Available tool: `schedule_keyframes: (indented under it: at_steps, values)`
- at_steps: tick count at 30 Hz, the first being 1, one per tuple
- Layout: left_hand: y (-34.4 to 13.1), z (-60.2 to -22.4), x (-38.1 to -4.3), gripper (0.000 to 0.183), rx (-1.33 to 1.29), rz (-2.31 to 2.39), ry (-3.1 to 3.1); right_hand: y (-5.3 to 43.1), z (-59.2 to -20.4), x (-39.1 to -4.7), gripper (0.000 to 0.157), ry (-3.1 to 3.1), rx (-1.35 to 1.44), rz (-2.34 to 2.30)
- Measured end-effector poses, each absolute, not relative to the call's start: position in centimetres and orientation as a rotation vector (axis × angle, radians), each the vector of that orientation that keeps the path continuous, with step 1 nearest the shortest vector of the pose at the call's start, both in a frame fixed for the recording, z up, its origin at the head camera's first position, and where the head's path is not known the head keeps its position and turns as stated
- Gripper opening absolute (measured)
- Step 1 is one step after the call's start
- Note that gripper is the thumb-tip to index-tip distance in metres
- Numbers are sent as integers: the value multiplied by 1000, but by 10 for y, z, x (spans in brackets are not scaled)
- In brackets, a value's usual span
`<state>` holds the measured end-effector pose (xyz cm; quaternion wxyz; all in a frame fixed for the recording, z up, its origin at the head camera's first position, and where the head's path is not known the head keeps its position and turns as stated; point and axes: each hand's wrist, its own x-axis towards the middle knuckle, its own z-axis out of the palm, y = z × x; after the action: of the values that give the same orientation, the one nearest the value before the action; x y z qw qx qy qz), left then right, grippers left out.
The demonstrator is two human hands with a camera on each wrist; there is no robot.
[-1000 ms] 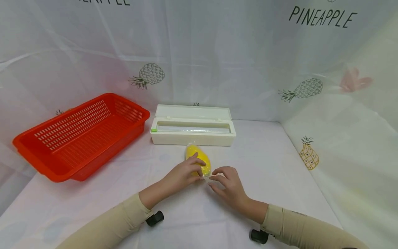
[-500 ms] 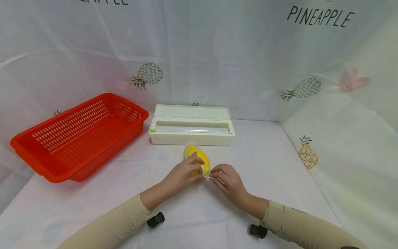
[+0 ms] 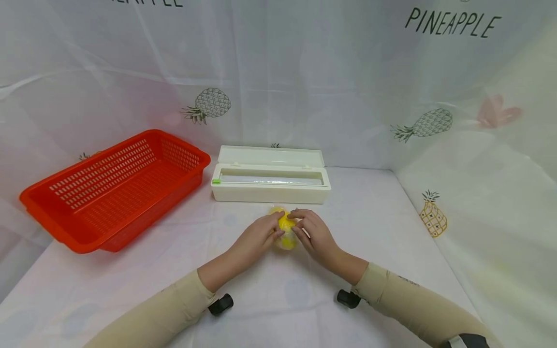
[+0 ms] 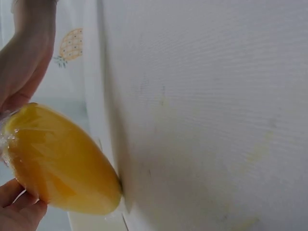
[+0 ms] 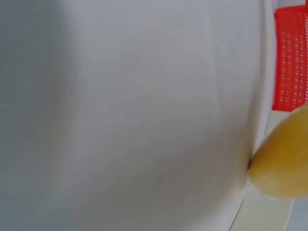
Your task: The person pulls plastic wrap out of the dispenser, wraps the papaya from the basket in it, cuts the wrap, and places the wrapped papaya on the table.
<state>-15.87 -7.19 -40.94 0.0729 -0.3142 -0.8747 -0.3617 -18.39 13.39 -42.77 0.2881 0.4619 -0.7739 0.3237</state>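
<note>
A yellow mango [image 3: 287, 227] wrapped in clear plastic film stands tilted on the white cloth, one end touching it. My left hand [image 3: 256, 237] grips its left side, with fingertips [image 4: 21, 207] against the film in the left wrist view. From the other side my right hand [image 3: 319, 239] holds the mango near its upper end, fingers and thumb bent around it. In the left wrist view, bunched film shows at the mango's [image 4: 62, 159] raised end. The right wrist view shows only the mango's lower part [image 5: 284, 159]; the right fingers are out of that frame.
Behind the hands lies a white cling film box [image 3: 271, 195], its lid [image 3: 271, 156] raised and a roll [image 3: 271, 180] inside. A red slotted basket [image 3: 117, 188] stands at the left. Pineapple-printed cloth hangs at the back and right.
The mango has gone from lying flat to standing tilted between both hands. My right hand has moved forward from the film at its near end to the mango itself.
</note>
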Motion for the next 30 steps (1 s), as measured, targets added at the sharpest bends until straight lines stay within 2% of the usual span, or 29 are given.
schedule_keyframes:
  at_steps: [5, 11, 20, 30]
  values:
    - [-67, -406, -158, 14, -763, -1191, -2667, 130, -426, -187, 35, -2130, 1134, 919]
    - [-62, -407, -160, 14, -633, -1286, -2612, 123, -427, -189, 18, -2095, 1014, 1014]
    - [-64, -409, -163, 18, -473, -1296, -2540, 110, -419, -190, 25, -2165, 890, 1089]
    - [-71, -410, -164, 20, -505, -1305, -2584, 113, -419, -195, 29, -2301, 877, 1159]
